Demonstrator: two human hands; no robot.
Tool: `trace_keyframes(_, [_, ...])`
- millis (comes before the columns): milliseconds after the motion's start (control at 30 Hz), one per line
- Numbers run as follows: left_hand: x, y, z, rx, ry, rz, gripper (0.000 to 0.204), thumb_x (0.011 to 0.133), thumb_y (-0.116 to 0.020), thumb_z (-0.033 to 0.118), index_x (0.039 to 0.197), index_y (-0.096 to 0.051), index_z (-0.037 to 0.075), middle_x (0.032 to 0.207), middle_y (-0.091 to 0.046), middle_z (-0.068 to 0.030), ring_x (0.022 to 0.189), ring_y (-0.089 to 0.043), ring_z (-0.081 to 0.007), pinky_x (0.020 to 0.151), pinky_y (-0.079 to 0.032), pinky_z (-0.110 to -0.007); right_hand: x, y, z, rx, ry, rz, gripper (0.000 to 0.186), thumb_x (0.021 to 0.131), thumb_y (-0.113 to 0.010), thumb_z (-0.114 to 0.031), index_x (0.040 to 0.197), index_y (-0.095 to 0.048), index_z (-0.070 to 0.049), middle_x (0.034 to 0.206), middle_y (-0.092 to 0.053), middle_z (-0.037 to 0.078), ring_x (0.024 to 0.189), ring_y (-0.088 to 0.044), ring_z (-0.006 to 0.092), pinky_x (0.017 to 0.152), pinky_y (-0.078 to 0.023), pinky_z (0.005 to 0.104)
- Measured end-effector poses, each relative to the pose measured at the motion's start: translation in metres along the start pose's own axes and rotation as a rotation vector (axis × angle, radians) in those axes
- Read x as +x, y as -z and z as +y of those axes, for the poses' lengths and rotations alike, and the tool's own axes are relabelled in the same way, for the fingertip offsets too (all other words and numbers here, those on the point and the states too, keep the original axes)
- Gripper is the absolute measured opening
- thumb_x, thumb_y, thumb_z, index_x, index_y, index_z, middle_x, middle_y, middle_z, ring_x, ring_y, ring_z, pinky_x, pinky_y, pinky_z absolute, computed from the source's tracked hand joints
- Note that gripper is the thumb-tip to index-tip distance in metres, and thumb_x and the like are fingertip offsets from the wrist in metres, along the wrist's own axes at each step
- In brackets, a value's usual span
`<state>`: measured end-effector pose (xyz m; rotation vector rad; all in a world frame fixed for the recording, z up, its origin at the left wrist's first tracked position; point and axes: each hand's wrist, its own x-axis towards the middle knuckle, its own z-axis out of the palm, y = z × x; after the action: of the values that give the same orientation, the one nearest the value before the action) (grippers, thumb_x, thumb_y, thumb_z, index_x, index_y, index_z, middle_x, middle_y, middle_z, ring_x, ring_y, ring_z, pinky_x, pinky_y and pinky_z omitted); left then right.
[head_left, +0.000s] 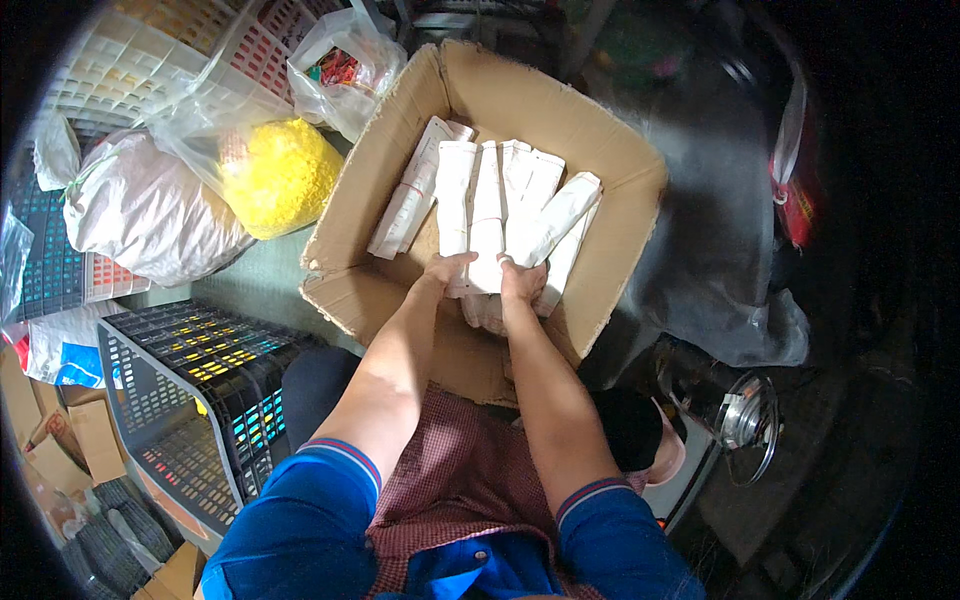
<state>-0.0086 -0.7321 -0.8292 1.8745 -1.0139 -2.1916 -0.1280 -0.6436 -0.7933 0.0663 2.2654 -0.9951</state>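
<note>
An open cardboard box (550, 90) stands in front of me with several long white folded bundles, perhaps paper or plastic bags, lying in it. Both my arms reach into the box. My left hand (450, 268) is closed at the near end of the middle white bundle (487, 215), thumb on top. On the other side of that end, my right hand (522, 282) is closed too, its thumb on the white surface. The undersides of both hands are hidden. Left of them, one more white bundle (410, 205) leans along the box's left wall.
Left of the box are a clear bag of yellow pieces (280, 180), a whitish full sack (155, 205) and a clear bag with red contents (345, 72). A black plastic crate (175, 400) sits near my left knee. At right are dark sheeting (700, 240) and a metal-and-glass object (740, 415).
</note>
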Motion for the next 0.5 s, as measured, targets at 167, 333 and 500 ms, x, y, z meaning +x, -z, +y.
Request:
trace_keyframes(167, [0.025, -0.024, -0.024, -0.132, -0.274, 0.143, 0.067, 0.067, -0.089, 0.023, 0.117, -0.057, -0.01, 0.101, -0.067, -0.0164, 0.085, -0.067, -0.0263, 0.072, -0.058, -0.041, 0.014, 0.002, 0.011, -0.135, -0.003, -0.103, 0.097, 0.066, -0.082, -0.038, 0.142, -0.036, 0.002, 0.141, -0.04, 0.029, 0.131, -0.041, 0.0433, 0.11, -0.035, 0.0476])
trace_keyframes(333, [-0.004, -0.022, 0.003, -0.001, -0.134, 0.097, 0.061, 0.072, -0.086, 0.019, 0.119, -0.058, -0.009, 0.105, -0.067, -0.0165, 0.085, -0.067, -0.0249, 0.069, -0.057, -0.037, 0.01, -0.002, 0.018, 0.091, 0.239, -0.007, 0.095, 0.062, -0.087, -0.022, 0.14, -0.04, 0.003, 0.137, -0.045, 0.025, 0.127, -0.046, 0.0405, 0.108, -0.038, 0.0442])
trace_keyframes(500, [-0.011, -0.021, -0.001, -0.208, -0.058, 0.019, 0.067, 0.076, -0.08, 0.035, 0.126, -0.057, -0.003, 0.118, -0.066, -0.0146, 0.104, -0.063, -0.0254, 0.091, -0.049, -0.04, -0.003, -0.005, 0.014, 0.052, 0.353, -0.01, 0.088, 0.061, -0.086, -0.017, 0.135, -0.044, 0.007, 0.128, -0.051, 0.027, 0.12, -0.05, 0.0397, 0.104, -0.04, 0.0424])
